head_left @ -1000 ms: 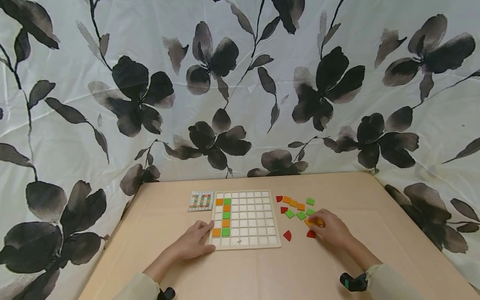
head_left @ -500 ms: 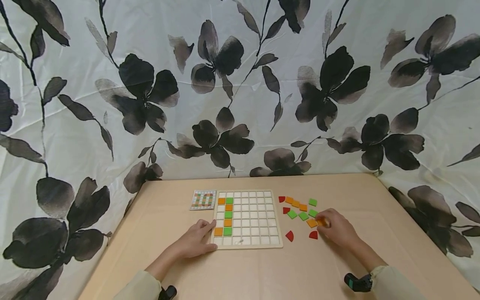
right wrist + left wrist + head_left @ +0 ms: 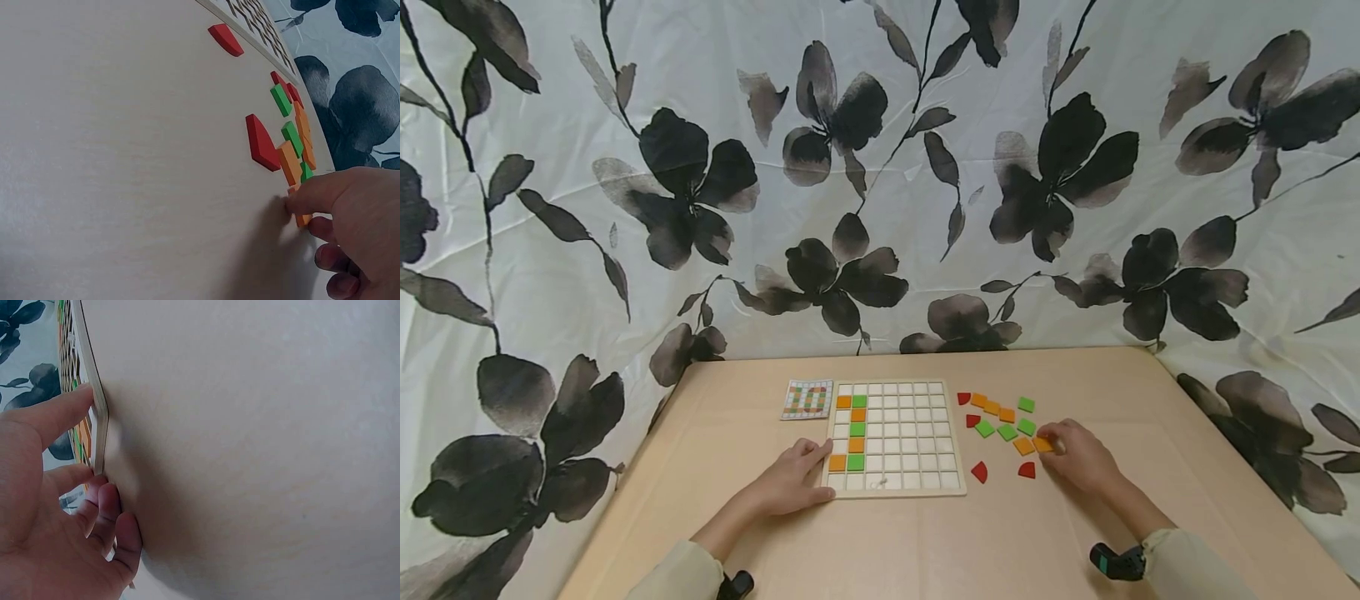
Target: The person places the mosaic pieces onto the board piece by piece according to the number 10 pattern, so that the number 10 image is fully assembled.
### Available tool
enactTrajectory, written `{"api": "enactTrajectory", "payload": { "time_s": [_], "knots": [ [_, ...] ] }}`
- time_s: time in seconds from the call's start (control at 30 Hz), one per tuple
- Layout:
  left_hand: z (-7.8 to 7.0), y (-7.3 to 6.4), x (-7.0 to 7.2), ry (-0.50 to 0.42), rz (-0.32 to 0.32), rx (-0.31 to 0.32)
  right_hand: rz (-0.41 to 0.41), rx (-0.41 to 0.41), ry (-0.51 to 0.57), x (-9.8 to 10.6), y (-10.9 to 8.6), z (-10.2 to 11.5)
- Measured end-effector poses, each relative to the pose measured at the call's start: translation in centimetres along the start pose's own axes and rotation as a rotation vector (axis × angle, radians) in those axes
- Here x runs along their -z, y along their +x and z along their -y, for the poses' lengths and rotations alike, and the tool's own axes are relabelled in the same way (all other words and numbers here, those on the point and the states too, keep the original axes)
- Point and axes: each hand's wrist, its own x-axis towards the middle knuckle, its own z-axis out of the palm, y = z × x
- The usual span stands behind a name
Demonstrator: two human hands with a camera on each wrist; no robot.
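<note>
In the head view my left hand (image 3: 793, 479) rests at the near left corner of the pale wooden grid board (image 3: 913, 492), its thumb and forefinger spread along the rim. The left wrist view shows that thumb (image 3: 65, 412) against the board's edge and the other fingers bent beside it. Green and orange square tiles fill parts of the board's two left columns. To the right of the board, my right hand (image 3: 1081, 454) pinches an orange tile (image 3: 1042, 444) between thumb and forefinger, low at the table. Another orange tile (image 3: 1024, 446) lies right beside it.
A small pattern card (image 3: 806, 401) lies at the board's far left corner. Loose green tiles (image 3: 1006, 432), orange tiles (image 3: 992, 407) and red rounded wedges (image 3: 979, 472) are scattered right of the board. A floral cloth (image 3: 865, 167) hangs behind the table (image 3: 917, 550).
My right fingers have shifted right, baring more of the pinched orange tile next to the other orange one. The left hand stays at the board. The head view has shifted slightly.
</note>
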Motion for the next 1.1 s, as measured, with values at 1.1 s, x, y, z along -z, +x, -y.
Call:
{"api": "enactTrajectory", "payload": {
  "time_s": [1.1],
  "knots": [
    [-0.1,-0.1,0.3,0.020,0.002,-0.001,0.113,-0.069,0.008,0.2,0.5,1.3]
  ]
}}
